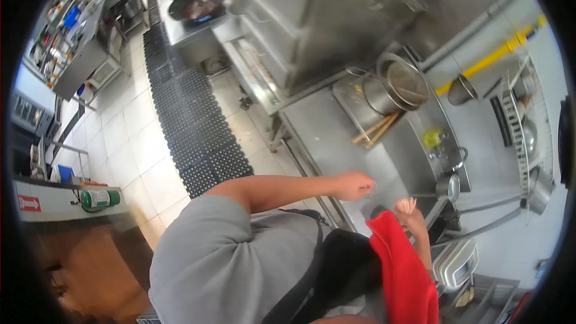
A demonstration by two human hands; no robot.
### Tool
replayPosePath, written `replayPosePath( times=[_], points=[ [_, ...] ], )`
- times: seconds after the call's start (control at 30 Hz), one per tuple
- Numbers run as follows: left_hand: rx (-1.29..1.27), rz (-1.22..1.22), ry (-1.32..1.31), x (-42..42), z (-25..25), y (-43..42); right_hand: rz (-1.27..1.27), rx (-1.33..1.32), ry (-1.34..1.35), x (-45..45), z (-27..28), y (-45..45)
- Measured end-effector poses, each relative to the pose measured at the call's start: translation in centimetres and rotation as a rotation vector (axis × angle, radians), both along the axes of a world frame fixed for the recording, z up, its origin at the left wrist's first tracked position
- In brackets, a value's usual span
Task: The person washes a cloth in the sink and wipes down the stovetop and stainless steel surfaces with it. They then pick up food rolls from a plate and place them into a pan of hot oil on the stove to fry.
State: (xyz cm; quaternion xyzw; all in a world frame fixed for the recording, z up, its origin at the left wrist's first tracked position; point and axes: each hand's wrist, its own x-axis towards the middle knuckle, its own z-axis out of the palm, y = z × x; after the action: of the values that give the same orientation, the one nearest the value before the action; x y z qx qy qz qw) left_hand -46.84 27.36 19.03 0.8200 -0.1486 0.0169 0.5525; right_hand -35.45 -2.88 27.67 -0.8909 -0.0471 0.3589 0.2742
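Note:
My left hand [354, 186] is closed at the end of my bare outstretched forearm, over the steel counter. A faint pale edge shows by its fingertips, too blurred to name. My right hand [409, 217] is a short way off, its fingers curled together near a small pale patch that I cannot make out. The hands are apart. A red cloth [408, 276] hangs down in front of my right forearm and hides part of it. Beneath are my grey shirt sleeve [198, 252] and a black apron [336, 270].
On the steel counter [312, 126] are a pot with a strainer [408, 84], a metal tray [354, 105] and wooden sticks [378, 131]. A sink basin [417, 144] adjoins them. A wire rack [513, 105] hangs on the wall. A wok [198, 6] stands beyond the black floor mat [186, 108].

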Motion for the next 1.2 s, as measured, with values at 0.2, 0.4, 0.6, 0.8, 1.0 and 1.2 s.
replayPosePath(
  times=[0.2, 0.4, 0.6, 0.8, 1.0, 1.2],
  points=[
    [0.559, 0.248, 0.497, -17.5, -7.5, 20.6, -0.217, 0.653, 0.144, -3.8, 5.2, 11.9],
    [0.811, 0.697, 0.872, -37.3, -12.2, 32.2, 0.192, 0.484, 0.160, -8.7, 2.8, 29.8],
    [0.271, 0.749, 0.932, -46.0, -11.8, 38.4, 1.141, 0.170, -0.193, -15.9, -1.7, 49.6],
    [-0.720, 0.675, 0.411, -43.1, -1.5, 46.5, 1.486, -0.103, -0.138, -19.4, -7.6, 68.9],
    [-0.746, 0.547, 0.329, -43.1, 3.4, 59.8, 1.737, -0.044, -0.057, -19.0, -14.2, 88.4],
    [-0.914, 0.566, 0.289, -42.7, 5.6, 70.5, 1.774, -0.111, -0.159, -19.4, -14.0, 105.3]
  ],
)
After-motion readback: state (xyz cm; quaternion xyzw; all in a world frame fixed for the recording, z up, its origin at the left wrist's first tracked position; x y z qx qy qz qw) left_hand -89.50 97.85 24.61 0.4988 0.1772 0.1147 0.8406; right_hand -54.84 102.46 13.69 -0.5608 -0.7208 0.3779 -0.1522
